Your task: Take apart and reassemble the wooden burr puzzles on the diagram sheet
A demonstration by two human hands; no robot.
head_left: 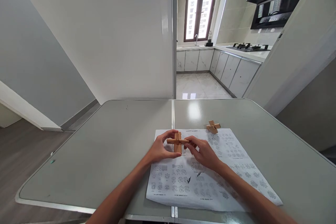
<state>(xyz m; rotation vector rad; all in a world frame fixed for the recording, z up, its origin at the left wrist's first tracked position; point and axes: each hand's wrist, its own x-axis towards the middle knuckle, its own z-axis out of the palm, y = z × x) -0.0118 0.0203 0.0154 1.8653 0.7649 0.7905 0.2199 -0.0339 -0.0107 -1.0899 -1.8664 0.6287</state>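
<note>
A cross-shaped wooden puzzle (177,142) is held up between my two hands, over a printed sheet. With thumb below and fingers above, my left hand (162,147) grips the ends of its upright part. My right hand (201,149) pinches the right end of the round-looking bar that crosses it. The sheet of line diagrams (181,196) lies under both hands and bears small dark marks. Another wooden puzzle of crossed pieces (213,126) rests at the sheet's top edge, to the right of my hands.
The grey table (105,157) has a metal seam down its middle and a pale rim. A small green bit (53,161) lies near its left edge. Beyond the table are a white wall (126,35) and a kitchen with a cooktop (248,47).
</note>
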